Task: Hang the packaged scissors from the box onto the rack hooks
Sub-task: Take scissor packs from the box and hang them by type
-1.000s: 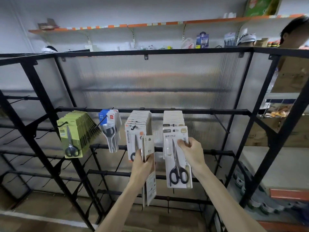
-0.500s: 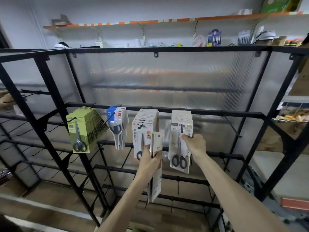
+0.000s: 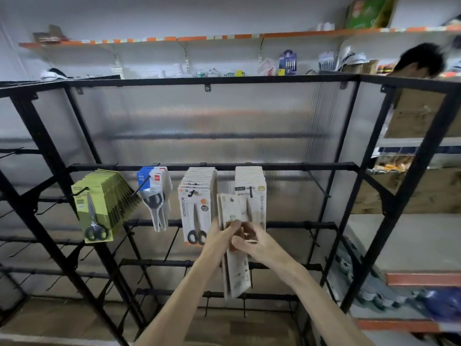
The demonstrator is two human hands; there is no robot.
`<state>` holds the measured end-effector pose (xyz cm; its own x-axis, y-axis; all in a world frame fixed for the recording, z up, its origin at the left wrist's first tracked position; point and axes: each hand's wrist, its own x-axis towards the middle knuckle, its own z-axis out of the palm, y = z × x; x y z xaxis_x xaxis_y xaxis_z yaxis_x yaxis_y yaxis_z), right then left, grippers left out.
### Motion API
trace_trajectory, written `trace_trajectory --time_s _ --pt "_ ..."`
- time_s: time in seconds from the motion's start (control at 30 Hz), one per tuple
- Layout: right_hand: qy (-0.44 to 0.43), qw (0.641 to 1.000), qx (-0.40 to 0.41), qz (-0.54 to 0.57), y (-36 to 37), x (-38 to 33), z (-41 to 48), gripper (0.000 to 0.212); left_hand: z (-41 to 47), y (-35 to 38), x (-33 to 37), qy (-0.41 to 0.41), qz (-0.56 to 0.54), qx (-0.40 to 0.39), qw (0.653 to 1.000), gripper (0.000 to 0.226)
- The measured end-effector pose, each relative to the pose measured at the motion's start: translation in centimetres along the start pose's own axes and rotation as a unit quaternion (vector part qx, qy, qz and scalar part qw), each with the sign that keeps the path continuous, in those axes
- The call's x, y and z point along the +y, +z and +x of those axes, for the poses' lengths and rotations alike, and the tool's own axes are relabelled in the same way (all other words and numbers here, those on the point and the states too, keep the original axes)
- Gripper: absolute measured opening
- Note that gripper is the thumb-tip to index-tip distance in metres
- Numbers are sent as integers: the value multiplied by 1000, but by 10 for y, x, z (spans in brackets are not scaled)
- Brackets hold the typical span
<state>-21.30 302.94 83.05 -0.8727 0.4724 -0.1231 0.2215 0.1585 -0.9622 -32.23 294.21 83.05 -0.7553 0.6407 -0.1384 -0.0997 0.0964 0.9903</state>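
Observation:
A small stack of white scissor packs (image 3: 235, 268) stands upright in front of the black rack (image 3: 212, 167). My left hand (image 3: 219, 236) grips the stack from the left, and my right hand (image 3: 252, 239) pinches the front pack at its middle. Behind them, four rows of packs hang on the rack's hooks: green packs (image 3: 99, 203), blue-and-white packs (image 3: 156, 193), white "SCISSORS" packs (image 3: 197, 203) and white packs (image 3: 252, 188) at the right. The box is not in view.
Several bare hooks stick out of the lower rails (image 3: 224, 264) and at the right (image 3: 319, 186). A ribbed translucent panel backs the rack. A wall shelf (image 3: 224, 37) with goods runs above. Another person's head (image 3: 421, 61) shows at the upper right.
My right hand has let go of the pack now hanging on the right hook and come down to the stack in my left hand. The view has swung slightly.

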Motion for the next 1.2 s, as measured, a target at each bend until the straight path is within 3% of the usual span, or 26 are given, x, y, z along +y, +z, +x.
trace_trajectory --time_s 0.1,0.23,0.33,0.47,0.57,0.7,0.8,0.97,1.07,1.13,1.2 --pt "26 999 28 10 6 1 -4 68 -4 -7 4 -38 -21 -17 999 30" --pt "9 996 70 49 30 -3 -9 38 -12 -22 7 -10 -6 -55 998 20" --pt "-2 986 147 79 57 -11 -16 23 -19 -48 5 12 4 -81 997 21" --pt "3 968 215 126 89 -18 -24 28 -25 -84 -2 -10 -17 -86 996 34" --pt "12 955 254 152 108 -17 -35 15 -27 -111 -12 -33 -6 -81 996 42" --pt "34 940 285 187 132 -6 -48 29 -38 -140 -24 -61 -26 -68 995 22" --pt "36 945 281 166 152 -2 -55 40 -51 -152 -31 -61 -47 -122 990 26" --pt "38 972 212 97 183 -23 -59 30 -65 -159 -32 -29 -23 -169 985 26" --pt "78 986 132 59 185 -33 -65 62 -64 -171 -28 -14 -12 -193 981 41" --pt "70 991 99 61 183 -40 -70 54 -62 -182 -26 -22 -24 -197 980 36" --pt "63 987 121 83 181 -40 -71 51 -62 -186 -23 -34 -45 -203 978 29"
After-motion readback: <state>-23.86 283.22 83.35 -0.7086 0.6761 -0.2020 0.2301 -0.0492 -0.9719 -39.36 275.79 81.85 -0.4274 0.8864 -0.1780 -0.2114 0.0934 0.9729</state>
